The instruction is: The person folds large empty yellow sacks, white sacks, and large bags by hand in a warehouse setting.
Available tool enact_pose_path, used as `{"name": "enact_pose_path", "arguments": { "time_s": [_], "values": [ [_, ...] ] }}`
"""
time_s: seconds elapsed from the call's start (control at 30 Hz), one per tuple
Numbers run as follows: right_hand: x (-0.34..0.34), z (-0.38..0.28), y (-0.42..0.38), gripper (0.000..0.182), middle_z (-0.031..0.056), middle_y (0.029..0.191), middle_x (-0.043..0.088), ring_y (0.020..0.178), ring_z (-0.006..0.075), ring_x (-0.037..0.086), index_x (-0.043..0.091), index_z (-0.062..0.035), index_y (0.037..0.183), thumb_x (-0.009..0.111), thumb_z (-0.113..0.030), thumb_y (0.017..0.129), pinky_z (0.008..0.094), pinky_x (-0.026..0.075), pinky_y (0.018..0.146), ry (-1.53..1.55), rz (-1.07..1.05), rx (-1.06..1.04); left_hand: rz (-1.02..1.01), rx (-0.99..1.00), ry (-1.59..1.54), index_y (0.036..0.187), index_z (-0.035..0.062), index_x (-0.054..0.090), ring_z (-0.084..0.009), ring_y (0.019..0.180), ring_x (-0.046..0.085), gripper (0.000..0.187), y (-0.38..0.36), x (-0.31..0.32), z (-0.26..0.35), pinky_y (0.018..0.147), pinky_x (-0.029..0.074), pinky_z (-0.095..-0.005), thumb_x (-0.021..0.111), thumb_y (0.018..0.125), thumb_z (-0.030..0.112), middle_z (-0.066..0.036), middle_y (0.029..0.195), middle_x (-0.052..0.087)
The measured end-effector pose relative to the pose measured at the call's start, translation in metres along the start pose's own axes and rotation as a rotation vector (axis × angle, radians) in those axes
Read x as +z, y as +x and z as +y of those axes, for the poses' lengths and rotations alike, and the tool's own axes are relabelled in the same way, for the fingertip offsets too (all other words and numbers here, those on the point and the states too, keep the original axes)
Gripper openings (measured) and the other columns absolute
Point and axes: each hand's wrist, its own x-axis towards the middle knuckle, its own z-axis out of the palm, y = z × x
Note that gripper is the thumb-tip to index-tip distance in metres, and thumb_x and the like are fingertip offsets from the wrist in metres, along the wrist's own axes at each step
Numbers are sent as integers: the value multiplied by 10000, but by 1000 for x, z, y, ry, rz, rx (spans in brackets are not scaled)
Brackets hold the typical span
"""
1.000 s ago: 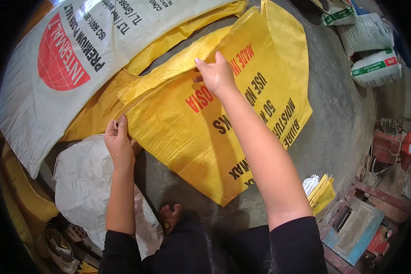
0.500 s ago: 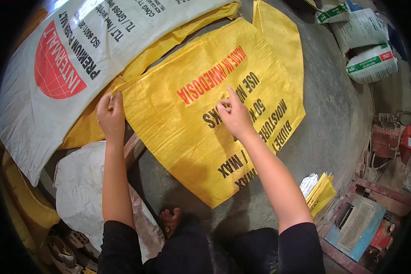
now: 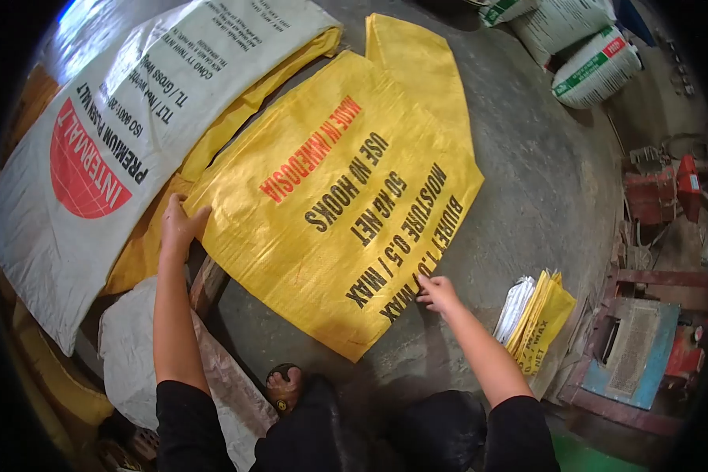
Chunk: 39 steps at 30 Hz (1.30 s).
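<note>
A yellow woven sack (image 3: 322,204) with red and black print lies flat before me, with more yellow sack material at its far end. My left hand (image 3: 182,224) is at the sack's near-left corner, thumb and fingers apart around the edge; whether it pinches the material is hard to see. By the right edge of the sack, over the black print, is my right hand (image 3: 436,293), its index finger stretched out and the other fingers curled. A white INTERMALT sack (image 3: 173,102) lies at the left over yellow material.
Folded white and yellow sacks (image 3: 536,318) stand at the right. Filled white bags (image 3: 598,67) lie at the upper right. A blue and red machine (image 3: 633,350) is at the right edge. A whitish sack (image 3: 145,338) lies near my left foot (image 3: 285,387).
My right hand has moved from the middle of the yellow sack down and right to its edge. My left hand's fingers have spread. The whole view has shifted.
</note>
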Motion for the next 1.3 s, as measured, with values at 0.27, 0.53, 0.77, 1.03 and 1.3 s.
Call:
{"name": "enact_pose_path", "arguments": {
  "time_s": [0.27, 0.53, 0.77, 1.03, 1.3],
  "values": [
    [17, 46, 8, 245, 61, 876, 627, 779, 165, 609, 571, -26, 1007, 630, -213, 859, 270, 476, 719, 655, -258, -49, -183, -14, -453, 1013, -55, 590, -199, 750, 620, 358, -8, -8, 8, 677, 481, -316, 667, 715, 127, -124, 844, 655],
    [-58, 83, -1, 219, 86, 951, 657, 826, 156, 621, 598, 32, 1006, 583, -148, 883, 288, 487, 731, 651, 15, -281, 87, 207, 195, 1144, -8, 524, -324, 1010, 564, 523, -106, 6, 42, 828, 467, -393, 690, 664, 113, -237, 1191, 524],
    [-6, 126, 28, 247, 55, 928, 654, 809, 132, 596, 614, 30, 1010, 564, -184, 896, 284, 468, 730, 604, -21, -322, -599, 895, 64, 1328, 131, 415, -380, 1330, 220, 715, -207, 96, 200, 1064, 250, -451, 703, 719, 371, -230, 1440, 221],
    [-10, 136, 40, 288, 89, 917, 655, 813, 161, 601, 596, 39, 1033, 523, -212, 912, 311, 463, 722, 566, 30, -273, -749, 1584, 338, 1447, 279, 176, -263, 1387, 148, 823, -283, 221, 234, 1068, 227, -498, 570, 782, 559, -105, 1515, 82],
    [-28, 165, 68, 262, 63, 964, 650, 846, 147, 601, 590, 30, 1055, 514, -185, 926, 287, 459, 753, 411, 52, -288, -285, 750, 418, 1411, 244, 296, -254, 1384, 167, 773, -145, 155, 147, 1091, 128, -526, 583, 763, 554, -66, 1492, 212]
  ]
}}
